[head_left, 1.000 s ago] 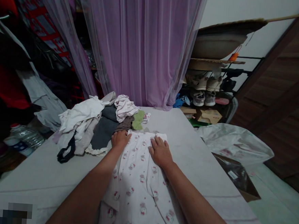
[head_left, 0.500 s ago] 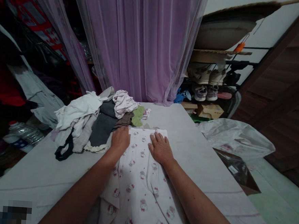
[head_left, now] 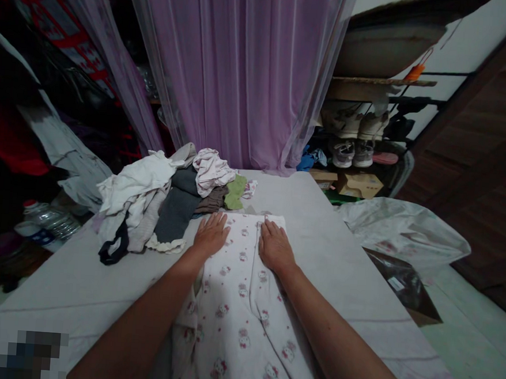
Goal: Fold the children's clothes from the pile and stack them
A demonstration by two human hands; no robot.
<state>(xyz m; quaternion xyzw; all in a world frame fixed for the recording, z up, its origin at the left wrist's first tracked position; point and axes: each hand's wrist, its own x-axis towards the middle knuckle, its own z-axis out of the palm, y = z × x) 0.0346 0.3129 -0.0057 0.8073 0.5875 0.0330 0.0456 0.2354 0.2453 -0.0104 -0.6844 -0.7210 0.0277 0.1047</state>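
Observation:
A white garment with a pink cartoon-cat print (head_left: 240, 310) lies lengthwise on a grey padded surface (head_left: 321, 258), its far end near the middle of the surface. My left hand (head_left: 210, 235) rests flat on the garment's far left part, next to a heap of mixed clothes (head_left: 175, 213). My right hand (head_left: 275, 249) presses flat near the garment's far right corner. Neither hand grips anything. The near part of the garment runs past the surface's front, partly hidden by my forearms.
A sheer lilac curtain (head_left: 235, 73) hangs behind the surface. To the right stand a shoe rack (head_left: 352, 138) and a large white plastic bag (head_left: 406, 232), with a brown packet (head_left: 402, 286) below. A plastic bottle (head_left: 51, 224) lies low on the left.
My left hand has shifted from the garment's left edge further onto it, its fingers now flat and spread. My right hand has moved slightly forward. The view has tilted slightly.

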